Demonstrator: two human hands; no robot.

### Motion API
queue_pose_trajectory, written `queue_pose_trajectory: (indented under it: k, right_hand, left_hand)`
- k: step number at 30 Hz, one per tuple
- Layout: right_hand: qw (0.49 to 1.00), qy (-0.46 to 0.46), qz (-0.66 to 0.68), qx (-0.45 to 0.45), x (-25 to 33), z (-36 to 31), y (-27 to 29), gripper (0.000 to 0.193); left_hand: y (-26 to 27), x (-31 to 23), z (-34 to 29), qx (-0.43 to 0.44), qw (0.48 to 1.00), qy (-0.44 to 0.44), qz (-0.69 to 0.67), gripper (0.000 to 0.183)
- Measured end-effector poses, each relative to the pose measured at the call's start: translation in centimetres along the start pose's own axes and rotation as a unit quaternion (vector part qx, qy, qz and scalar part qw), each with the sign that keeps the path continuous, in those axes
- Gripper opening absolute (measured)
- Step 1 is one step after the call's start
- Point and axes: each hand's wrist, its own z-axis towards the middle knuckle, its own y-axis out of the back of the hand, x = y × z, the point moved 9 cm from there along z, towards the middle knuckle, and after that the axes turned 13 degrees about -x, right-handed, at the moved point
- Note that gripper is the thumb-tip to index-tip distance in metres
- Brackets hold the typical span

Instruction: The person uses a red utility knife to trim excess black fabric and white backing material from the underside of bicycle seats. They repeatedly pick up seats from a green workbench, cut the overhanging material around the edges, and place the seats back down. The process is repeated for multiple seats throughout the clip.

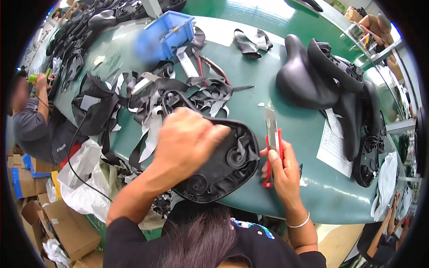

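Gripping saddle (223, 165) at table edge (330, 210), hands (187, 138) flank bare green.

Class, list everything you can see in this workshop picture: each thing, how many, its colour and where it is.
saddle in hand: one, black, underside up, table's near edge
knife: one, red handle, in right grip
finished saddles: several, black, right of table
scraps: many, black and grey, table centre-left
bin: one, blue, far left of table
paper sheet: one, white, right, under saddles
table: one, green
boxes: several, brown, floor at left
co-worker: one, grey shirt, left edge
left hand: on saddle
right hand: holding knife
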Motion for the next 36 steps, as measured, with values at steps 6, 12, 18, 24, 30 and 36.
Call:
queue_pose_trajectory:
  k: [6,12,18,24,30,36]
  right_hand:
    - [0.908,0.337,-0.249,-0.013,5.8,-2.1,1.6,0.049]
    - [0.823,0.357,-0.431,0.1,8.1,-1.5,-1.1,0.063]
    - [0.791,0.295,-0.527,0.101,6.7,-4.7,-0.9,0.063]
    - [0.854,0.212,-0.474,0.029,5.5,-9.3,-0.3,0.068]
    - [0.87,0.29,-0.398,0.031,7.5,-4.8,0.0,0.057]
    - [0.774,0.447,-0.441,0.081,10.6,-0.9,-3.4,0.06]
  left_hand:
    - [-5.0,-2.5,0.4,0.035,0.998,-0.054,-0.007,0.034]
    - [-5.3,-1.7,0.0,0.091,0.989,-0.014,-0.116,0.026]
    - [-4.9,1.0,0.4,0.134,0.924,0.159,-0.322,0.03]
    - [-3.9,4.3,-0.3,-0.008,0.682,0.392,-0.617,0.017]
    - [-4.7,-0.2,-1.7,0.209,0.965,0.011,-0.16,0.036]
    - [-4.8,1.8,-1.8,0.271,0.871,0.152,-0.38,0.036]
